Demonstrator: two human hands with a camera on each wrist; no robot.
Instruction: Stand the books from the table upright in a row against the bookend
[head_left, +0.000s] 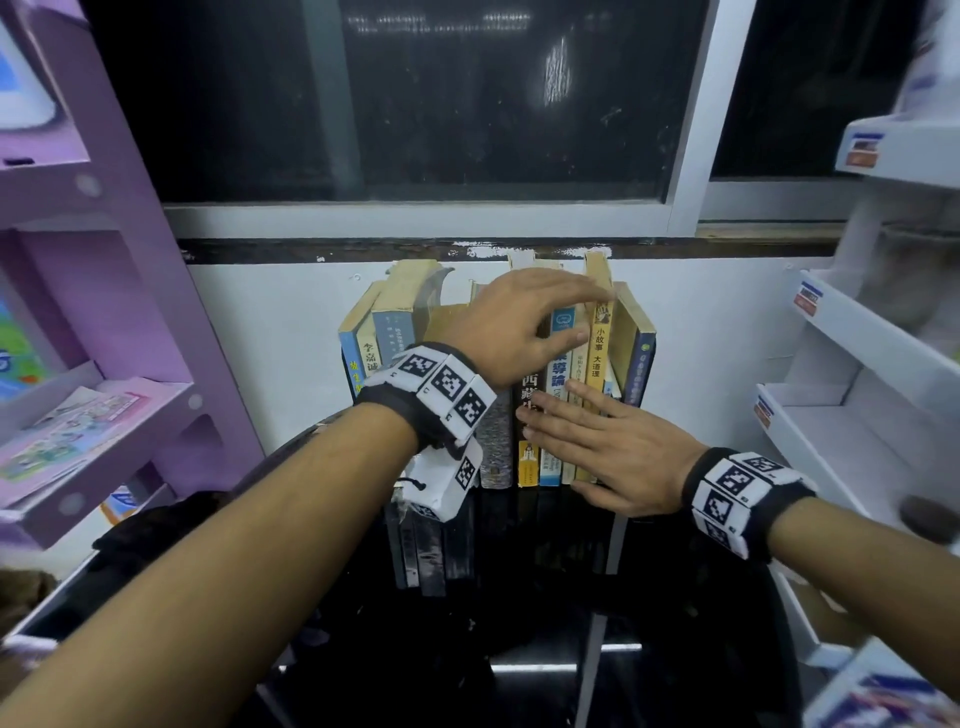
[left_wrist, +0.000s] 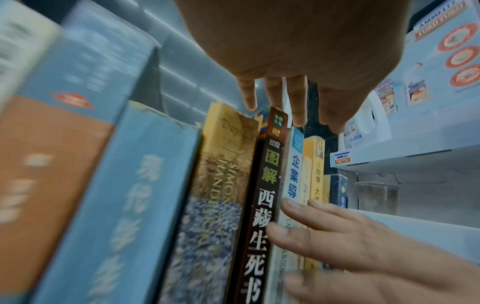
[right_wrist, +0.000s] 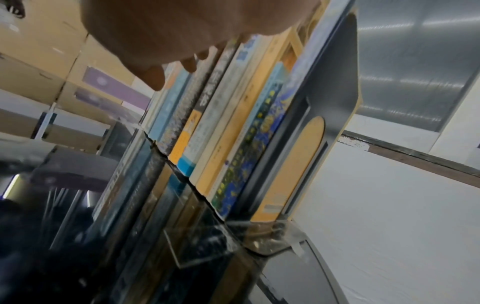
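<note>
Several books (head_left: 395, 332) stand upright in a row, spines toward me, on a glossy black table (head_left: 519, 623). A dark grey bookend (right_wrist: 327, 82) closes the row's right end, next to a dark blue book (head_left: 641, 364). My left hand (head_left: 571, 322) reaches over the tops of the middle books with fingers extended, its thumb lying on a white-and-blue spine (left_wrist: 294, 164). My right hand (head_left: 566, 441) lies flat, its straight fingers pressing the lower spines of the black book (left_wrist: 262, 205) and its neighbours. A tall yellow book (head_left: 597, 353) stands higher than the rest.
The row backs onto a white wall (head_left: 270, 338) under a dark window (head_left: 467, 104). A purple shelf unit (head_left: 130, 260) stands close on the left, and white display shelves (head_left: 857, 415) on the right. Clear plastic cups (left_wrist: 376, 197) sit on one of the white shelves.
</note>
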